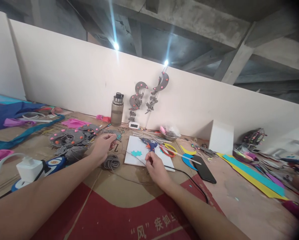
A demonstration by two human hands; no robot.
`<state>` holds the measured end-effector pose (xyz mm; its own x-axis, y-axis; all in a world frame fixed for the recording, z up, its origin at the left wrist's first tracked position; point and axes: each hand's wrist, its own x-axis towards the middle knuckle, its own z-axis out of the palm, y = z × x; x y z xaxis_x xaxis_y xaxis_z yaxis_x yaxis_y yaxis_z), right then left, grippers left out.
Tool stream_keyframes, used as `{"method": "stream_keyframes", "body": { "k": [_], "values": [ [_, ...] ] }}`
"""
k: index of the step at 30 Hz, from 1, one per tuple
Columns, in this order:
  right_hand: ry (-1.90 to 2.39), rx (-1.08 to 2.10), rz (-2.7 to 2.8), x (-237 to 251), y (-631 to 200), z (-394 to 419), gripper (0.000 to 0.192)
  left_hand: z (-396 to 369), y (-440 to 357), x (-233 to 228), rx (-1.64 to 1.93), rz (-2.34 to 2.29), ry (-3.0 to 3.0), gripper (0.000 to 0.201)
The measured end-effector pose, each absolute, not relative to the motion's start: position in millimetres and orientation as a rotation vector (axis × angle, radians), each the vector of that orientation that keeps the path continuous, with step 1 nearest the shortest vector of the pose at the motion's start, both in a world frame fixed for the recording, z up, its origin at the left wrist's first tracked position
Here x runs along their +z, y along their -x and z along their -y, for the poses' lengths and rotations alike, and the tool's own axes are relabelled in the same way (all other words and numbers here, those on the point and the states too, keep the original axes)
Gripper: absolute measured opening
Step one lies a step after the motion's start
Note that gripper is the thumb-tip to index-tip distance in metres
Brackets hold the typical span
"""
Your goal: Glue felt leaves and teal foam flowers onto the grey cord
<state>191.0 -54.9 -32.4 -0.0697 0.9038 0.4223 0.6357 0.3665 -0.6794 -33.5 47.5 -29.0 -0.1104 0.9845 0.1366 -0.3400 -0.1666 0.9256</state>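
A craft workshop, makeshift, under bare grey concrete beams (214, 30) and behind a plain white partition wall (64, 73). Flattened brown cardboard (129, 190) for a bench top. Beyond it, a blue hot-glue gun (149, 144) on a white board (136, 150). Left of the board, heaped grey felt cut-outs with pink dots (69, 136); right, yellow and teal foam strips (254, 173). Above, grey crescent ornaments (162, 83) hung on the wall.

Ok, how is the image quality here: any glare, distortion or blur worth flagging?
Head view: two ceiling lights flare into streaks; wide-angle distortion bends the wall and darkens the right corners; the forearms at the bottom edge look soft; the middle is sharp enough to show the left hand and right hand pinching a thin cord over the white board.
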Motion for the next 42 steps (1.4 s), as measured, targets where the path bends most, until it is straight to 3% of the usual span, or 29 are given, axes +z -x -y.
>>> {"method": "stream_keyframes", "body": {
  "k": [8,12,18,28,42],
  "values": [
    [1.337,0.351,1.758,-20.8,-195.9,59.2,0.025,-45.3,29.7,-31.8,1.516,-0.988,-1.055,0.034],
    [1.444,0.12,1.686,-22.2,-207.1,50.8,0.02,-41.7,27.6,-28.6,1.51,-0.991,-1.063,0.031],
    [1.874,-0.176,1.709,-34.6,-221.9,35.1,0.038,-41.9,27.4,-29.7,1.512,-0.976,-1.127,0.032],
    [2.185,0.035,1.827,-13.1,-209.4,7.0,0.048,-42.4,27.0,-30.7,1.514,-0.935,-1.216,0.032],
    [2.077,0.407,1.644,-4.7,-236.4,-33.3,0.008,-44.7,29.5,-31.1,1.489,-0.987,-1.295,0.026]
  ]
}}
